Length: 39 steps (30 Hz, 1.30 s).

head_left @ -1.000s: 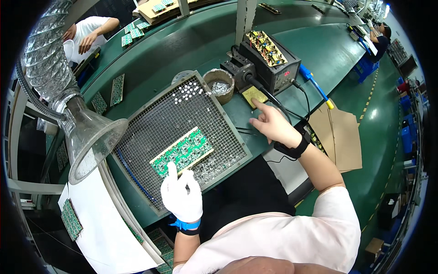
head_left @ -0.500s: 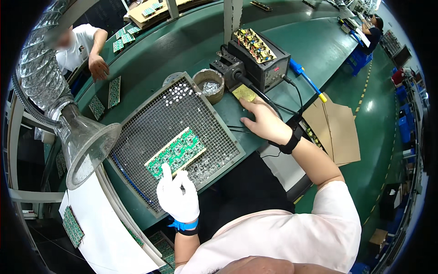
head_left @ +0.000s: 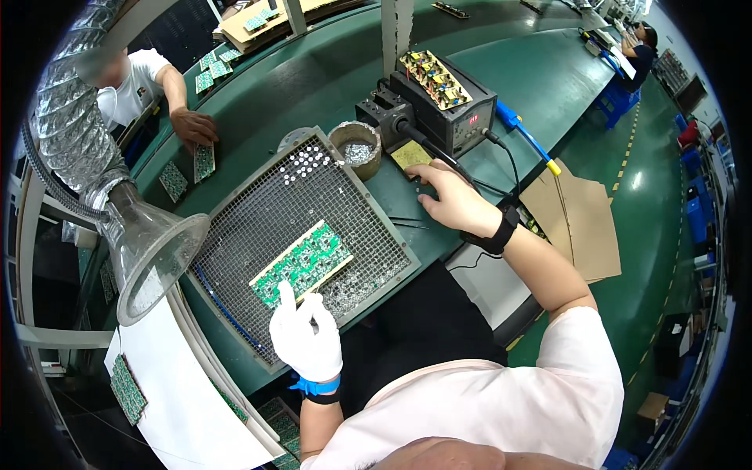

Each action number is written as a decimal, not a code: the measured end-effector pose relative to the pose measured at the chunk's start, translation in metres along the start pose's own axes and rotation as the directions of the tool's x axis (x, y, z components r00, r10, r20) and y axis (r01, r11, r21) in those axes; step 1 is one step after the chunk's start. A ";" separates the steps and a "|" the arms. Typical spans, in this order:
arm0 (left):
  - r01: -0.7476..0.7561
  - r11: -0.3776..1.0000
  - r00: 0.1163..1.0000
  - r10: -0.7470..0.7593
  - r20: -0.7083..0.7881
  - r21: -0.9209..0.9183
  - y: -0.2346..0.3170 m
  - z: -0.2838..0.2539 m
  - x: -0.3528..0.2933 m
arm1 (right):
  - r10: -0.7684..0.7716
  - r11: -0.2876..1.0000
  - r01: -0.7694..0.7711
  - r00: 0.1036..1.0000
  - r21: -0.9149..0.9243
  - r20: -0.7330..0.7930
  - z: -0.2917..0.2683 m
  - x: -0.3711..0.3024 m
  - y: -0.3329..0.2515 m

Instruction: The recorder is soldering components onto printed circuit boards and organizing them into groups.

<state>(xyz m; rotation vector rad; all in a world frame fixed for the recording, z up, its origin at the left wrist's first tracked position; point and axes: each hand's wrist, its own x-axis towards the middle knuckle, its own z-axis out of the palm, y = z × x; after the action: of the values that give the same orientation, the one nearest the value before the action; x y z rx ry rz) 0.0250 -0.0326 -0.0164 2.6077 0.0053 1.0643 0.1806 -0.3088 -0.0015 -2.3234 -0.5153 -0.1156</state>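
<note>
A long green circuit board (head_left: 304, 262) with pale strips along its edges lies aslant on a metal grid tray (head_left: 235, 205). My left hand (head_left: 305, 333), in a white glove, grips its near edge, the index finger stretched onto the board. My bare right hand (head_left: 454, 204) is beside the soldering iron (head_left: 419, 139), which rests in its stand. Its fingers are curved, with a gap between thumb and index finger, right by the yellow sponge (head_left: 410, 157). I see nothing held there, though the palm is hidden. A pair of dark tweezers (head_left: 409, 222) lies below that hand.
A pot of solder scraps (head_left: 358, 145) stands behind the tray, beside the black soldering station (head_left: 450, 102) with a component board (head_left: 435, 80) on top. A fume funnel (head_left: 160, 266) hangs at left. Across the bench, a co-worker's hand (head_left: 194, 127) touches a small board (head_left: 204, 163).
My right hand has shifted slightly up and left, its fingertips over the sponge's edge. My left hand and the board stay put. The co-worker's hand has come down onto a small board.
</note>
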 end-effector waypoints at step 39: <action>0.028 0.984 0.997 -0.041 -0.069 -0.178 -0.006 -0.003 0.003 | 0.201 0.734 -0.347 0.932 0.584 0.302 -0.003 -0.045 -0.084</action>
<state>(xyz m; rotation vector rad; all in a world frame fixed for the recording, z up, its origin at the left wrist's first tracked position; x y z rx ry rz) 0.0257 -0.0255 -0.0144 2.4017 -0.0267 1.0936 0.1065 -0.2713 0.0453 -1.7151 -0.2451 0.4115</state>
